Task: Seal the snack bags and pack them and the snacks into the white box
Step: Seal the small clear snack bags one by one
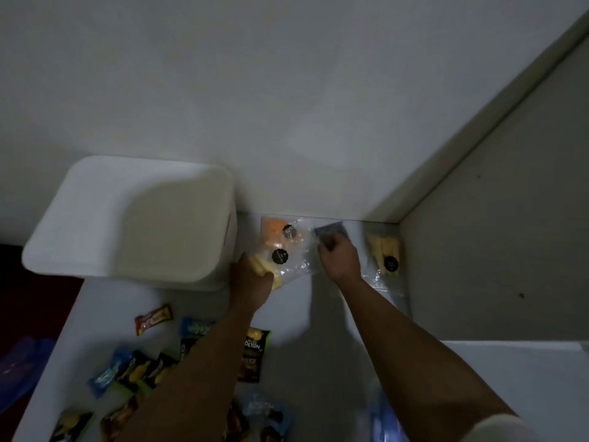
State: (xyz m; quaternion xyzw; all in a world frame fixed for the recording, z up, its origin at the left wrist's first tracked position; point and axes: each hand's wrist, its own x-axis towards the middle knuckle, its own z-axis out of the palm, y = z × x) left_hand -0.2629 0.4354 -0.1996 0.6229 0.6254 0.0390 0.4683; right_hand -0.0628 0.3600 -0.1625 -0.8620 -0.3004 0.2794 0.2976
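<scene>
Snack bag (pixel 282 250) — clear plastic, holding orange and yellow pieces with two round black labels — lies flat on the desk (pixel 296 317) between the two hands, just right of the white box (pixel 127 218). Left hand (pixel 251 275) rests on the bag's near-left corner, fingers bent down over the yellow pieces; how firm this grip is cannot be told in the dim light. Right hand (pixel 339 256) is curled at the bag's far-right edge, its grip apparently pinching the plastic beside a dark grey patch (pixel 330 232); what that patch is cannot be made out.

Long axis of the bag runs from the left grip, nearer the person, up and rightward to the right grip near the wall (pixel 287 106). The open mouth is judged to lie at the right grip's end, so sealing would fall to that hand while the left holds the bag still.

Second bag (pixel 387 255) of yellow sticks lies right of the right grip, apart from it, near the corner. Loose wrapped snacks (pixel 153 319) lie nearer the person than both grips. The box stands left of the left grip, just beside it — the shorter carry.
</scene>
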